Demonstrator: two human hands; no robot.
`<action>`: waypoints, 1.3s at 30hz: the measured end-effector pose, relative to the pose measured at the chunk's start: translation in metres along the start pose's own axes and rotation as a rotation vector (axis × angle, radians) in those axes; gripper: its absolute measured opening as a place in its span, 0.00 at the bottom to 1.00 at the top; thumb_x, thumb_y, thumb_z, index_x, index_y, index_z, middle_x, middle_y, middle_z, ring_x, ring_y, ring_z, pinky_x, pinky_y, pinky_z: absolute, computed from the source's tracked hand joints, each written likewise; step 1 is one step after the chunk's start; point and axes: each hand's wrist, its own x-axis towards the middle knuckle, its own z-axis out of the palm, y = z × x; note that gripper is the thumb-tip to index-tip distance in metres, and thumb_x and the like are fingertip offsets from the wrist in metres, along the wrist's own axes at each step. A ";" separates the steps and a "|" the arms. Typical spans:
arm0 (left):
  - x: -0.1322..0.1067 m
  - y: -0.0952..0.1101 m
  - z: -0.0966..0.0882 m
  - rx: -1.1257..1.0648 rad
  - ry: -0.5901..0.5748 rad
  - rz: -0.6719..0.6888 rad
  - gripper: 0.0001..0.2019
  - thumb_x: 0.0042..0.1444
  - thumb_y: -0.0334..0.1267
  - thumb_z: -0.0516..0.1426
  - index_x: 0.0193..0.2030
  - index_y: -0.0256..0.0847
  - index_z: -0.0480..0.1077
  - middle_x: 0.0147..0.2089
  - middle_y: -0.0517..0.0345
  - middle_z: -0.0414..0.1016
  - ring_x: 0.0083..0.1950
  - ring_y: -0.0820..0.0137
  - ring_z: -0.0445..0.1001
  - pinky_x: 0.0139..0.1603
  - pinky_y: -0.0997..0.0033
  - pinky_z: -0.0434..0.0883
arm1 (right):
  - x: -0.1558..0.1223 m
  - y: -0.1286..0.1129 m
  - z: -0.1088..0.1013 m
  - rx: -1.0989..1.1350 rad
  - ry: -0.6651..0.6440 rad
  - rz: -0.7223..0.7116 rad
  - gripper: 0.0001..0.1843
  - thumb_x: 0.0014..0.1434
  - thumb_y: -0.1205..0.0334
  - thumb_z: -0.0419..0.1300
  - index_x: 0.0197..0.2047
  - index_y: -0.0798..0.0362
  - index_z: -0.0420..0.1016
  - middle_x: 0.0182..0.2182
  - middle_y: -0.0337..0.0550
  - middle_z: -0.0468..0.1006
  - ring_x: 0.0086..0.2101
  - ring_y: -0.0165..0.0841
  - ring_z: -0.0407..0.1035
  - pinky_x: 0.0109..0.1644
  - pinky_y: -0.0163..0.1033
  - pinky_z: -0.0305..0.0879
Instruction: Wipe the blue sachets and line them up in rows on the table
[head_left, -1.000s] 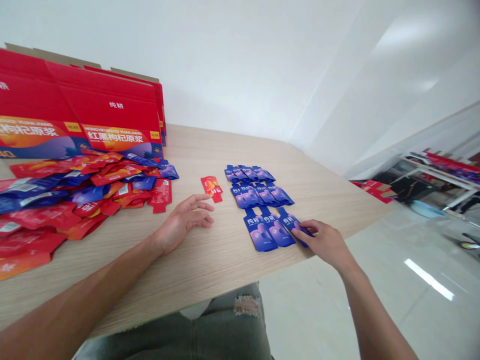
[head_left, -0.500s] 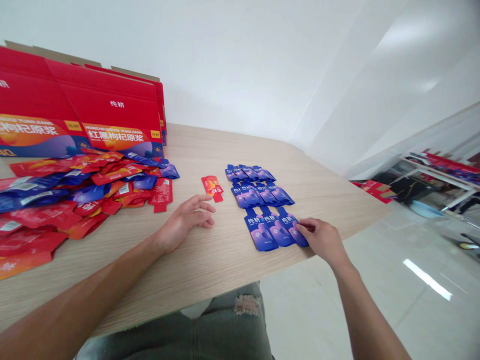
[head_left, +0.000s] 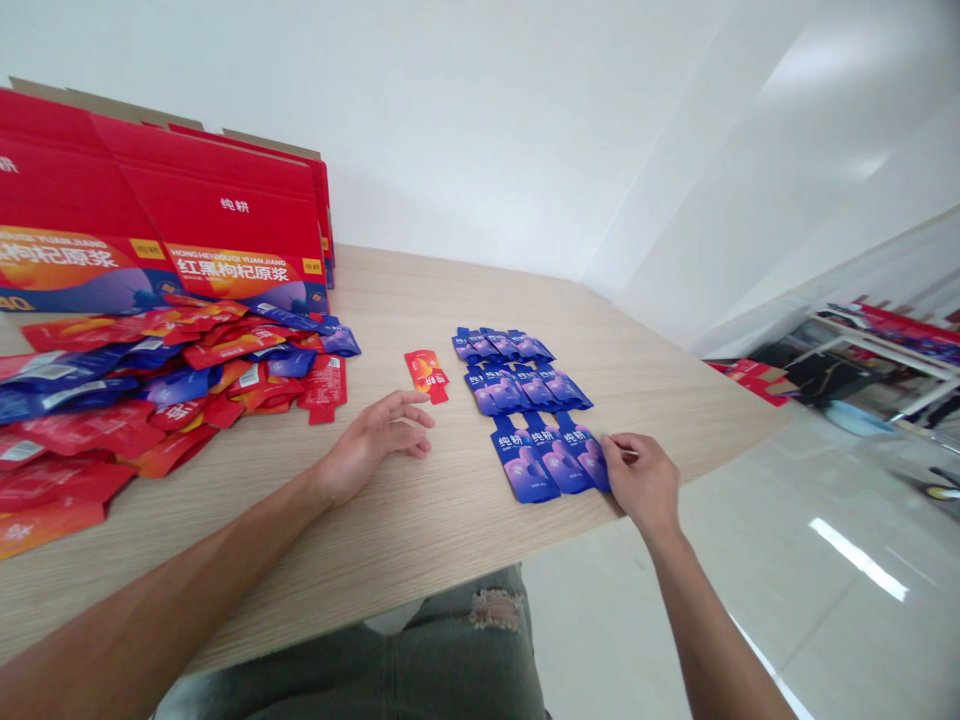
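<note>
Three rows of blue drink pouches (head_left: 530, 466) with purple prints lie face up on the wooden table, the rows close together. At the right edge of the front row's last pouch (head_left: 587, 452) is my right hand (head_left: 643, 478), its fingers curled in and the thumb side against that edge. Whether the fingertips pinch anything is hidden. My left hand (head_left: 380, 443) rests on the tabletop with bent fingers apart, holding nothing. Just beyond its fingertips lies a single red pouch (head_left: 426, 374), tilted, with its spout toward me.
A heap of mixed red and blue pouches (head_left: 172, 385) covers the left of the table (head_left: 442, 530). Flat red printed cartons (head_left: 217, 190) stand behind it against the wall. The table's near edge crosses above my legs. Shelving (head_left: 885, 350) stands off to the right over a shiny floor.
My right hand has slid from on top of the front row's last pouch to its right edge, its fingers curling more. The left hand and the pouches look the same.
</note>
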 end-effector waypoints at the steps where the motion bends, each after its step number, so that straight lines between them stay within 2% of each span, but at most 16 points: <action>1: 0.000 -0.001 0.000 0.003 0.001 -0.001 0.28 0.53 0.44 0.70 0.59 0.40 0.74 0.49 0.51 0.79 0.40 0.64 0.80 0.44 0.60 0.76 | 0.000 0.000 0.001 0.000 -0.001 0.001 0.24 0.59 0.37 0.57 0.32 0.50 0.79 0.39 0.58 0.83 0.38 0.46 0.76 0.48 0.53 0.74; 11: 0.000 -0.002 -0.001 -0.003 -0.004 0.000 0.28 0.52 0.43 0.72 0.59 0.40 0.74 0.48 0.52 0.78 0.39 0.65 0.80 0.43 0.61 0.76 | 0.004 -0.001 0.003 0.009 -0.024 0.006 0.24 0.58 0.38 0.58 0.32 0.51 0.79 0.39 0.58 0.83 0.38 0.46 0.76 0.50 0.54 0.74; 27: 0.000 -0.003 -0.001 0.000 -0.012 0.011 0.26 0.53 0.42 0.71 0.58 0.41 0.75 0.48 0.53 0.79 0.39 0.65 0.80 0.43 0.61 0.76 | 0.006 -0.008 0.003 0.008 -0.061 -0.009 0.28 0.59 0.32 0.57 0.31 0.49 0.79 0.37 0.58 0.84 0.37 0.47 0.77 0.50 0.54 0.73; 33: -0.001 -0.002 0.000 -0.004 -0.006 0.003 0.26 0.52 0.43 0.72 0.57 0.40 0.75 0.47 0.53 0.79 0.39 0.66 0.80 0.43 0.62 0.76 | 0.005 -0.007 0.004 0.001 -0.087 0.000 0.24 0.59 0.36 0.56 0.31 0.49 0.78 0.38 0.58 0.84 0.38 0.48 0.77 0.50 0.54 0.73; 36: -0.001 -0.001 0.002 -0.015 -0.006 0.001 0.26 0.51 0.42 0.72 0.56 0.40 0.75 0.46 0.53 0.79 0.38 0.66 0.80 0.42 0.62 0.76 | 0.006 -0.010 -0.001 -0.050 -0.053 -0.073 0.22 0.60 0.39 0.55 0.32 0.49 0.77 0.38 0.59 0.84 0.41 0.51 0.77 0.53 0.58 0.71; 39: 0.000 -0.002 0.003 -0.023 -0.012 0.004 0.25 0.51 0.42 0.72 0.55 0.41 0.75 0.45 0.54 0.79 0.38 0.66 0.80 0.42 0.62 0.76 | 0.010 -0.033 -0.009 -0.085 0.059 -0.225 0.20 0.65 0.42 0.55 0.36 0.48 0.76 0.41 0.60 0.84 0.47 0.54 0.76 0.60 0.60 0.68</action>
